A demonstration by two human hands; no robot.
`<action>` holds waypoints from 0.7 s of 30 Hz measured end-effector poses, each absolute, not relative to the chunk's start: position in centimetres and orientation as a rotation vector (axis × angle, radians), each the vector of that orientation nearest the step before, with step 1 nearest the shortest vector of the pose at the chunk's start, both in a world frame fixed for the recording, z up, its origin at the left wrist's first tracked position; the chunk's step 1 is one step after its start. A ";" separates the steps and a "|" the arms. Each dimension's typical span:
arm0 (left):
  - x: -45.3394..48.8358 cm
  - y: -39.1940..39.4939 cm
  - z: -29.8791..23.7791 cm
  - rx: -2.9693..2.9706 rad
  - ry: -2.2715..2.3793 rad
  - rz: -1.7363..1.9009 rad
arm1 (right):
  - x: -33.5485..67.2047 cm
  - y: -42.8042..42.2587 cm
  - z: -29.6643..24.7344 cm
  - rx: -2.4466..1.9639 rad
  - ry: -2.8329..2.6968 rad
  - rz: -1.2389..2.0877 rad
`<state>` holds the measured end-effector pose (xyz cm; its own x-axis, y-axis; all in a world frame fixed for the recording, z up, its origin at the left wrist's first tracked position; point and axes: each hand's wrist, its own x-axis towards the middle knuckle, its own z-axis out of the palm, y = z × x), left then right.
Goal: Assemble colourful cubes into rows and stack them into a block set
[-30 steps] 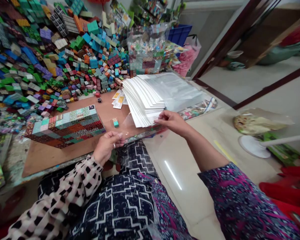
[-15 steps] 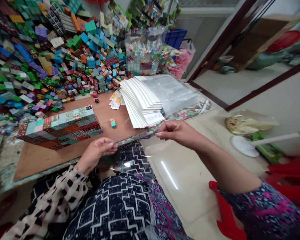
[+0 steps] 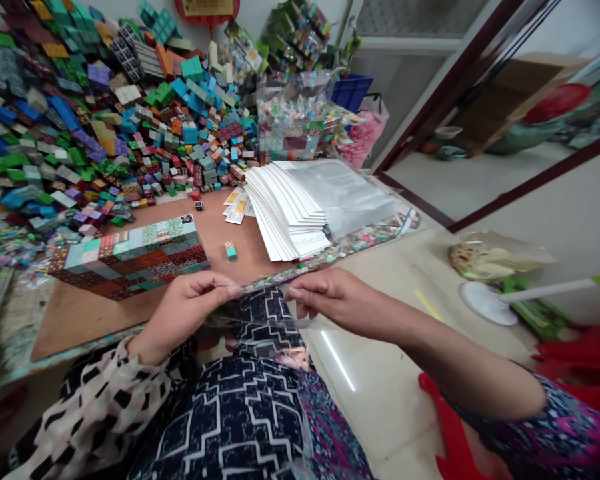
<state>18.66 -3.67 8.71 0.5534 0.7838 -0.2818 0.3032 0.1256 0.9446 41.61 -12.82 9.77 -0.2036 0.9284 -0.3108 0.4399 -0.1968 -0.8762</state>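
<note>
My left hand (image 3: pixel 190 308) pinches the edge of a clear plastic bag (image 3: pixel 267 325) between thumb and fingers, just in front of the table edge. My right hand (image 3: pixel 325 295) is closed in a pinch at the bag's other side. See-through and hard to outline, the bag hangs over my lap with a shiny reflection low on it. Left of my hands, a long block (image 3: pixel 130 257) built of small patterned cubes stands on the brown board (image 3: pixel 215 230). A small teal-and-dotted cube (image 3: pixel 231 251) lies between that block and a fanned stack of white sheets (image 3: pixel 285 213).
Clear plastic bags (image 3: pixel 350 193) overlap the sheets. Small printed cards (image 3: pixel 236 205) lie behind. A large heap of coloured blocks (image 3: pixel 170 127) fills the back left. Over the floor at right shows a thin yellow strip (image 3: pixel 429 305); a red plastic object (image 3: pixel 445 420) stands lower.
My right hand has come left and down, closer to my left hand, which moved slightly right. The clear bag is slacker between them. A yellow strip now shows at right.
</note>
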 end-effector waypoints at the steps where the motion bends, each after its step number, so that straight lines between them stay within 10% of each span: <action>1: 18.8 -3.7 8.9 1.455 1.008 0.461 | 41.4 -12.8 10.1 -1.592 -1.598 1.429; 21: 18.8 -4.1 7.5 1.476 1.040 0.456 | 42.1 -11.6 12.0 -1.524 -2.150 1.438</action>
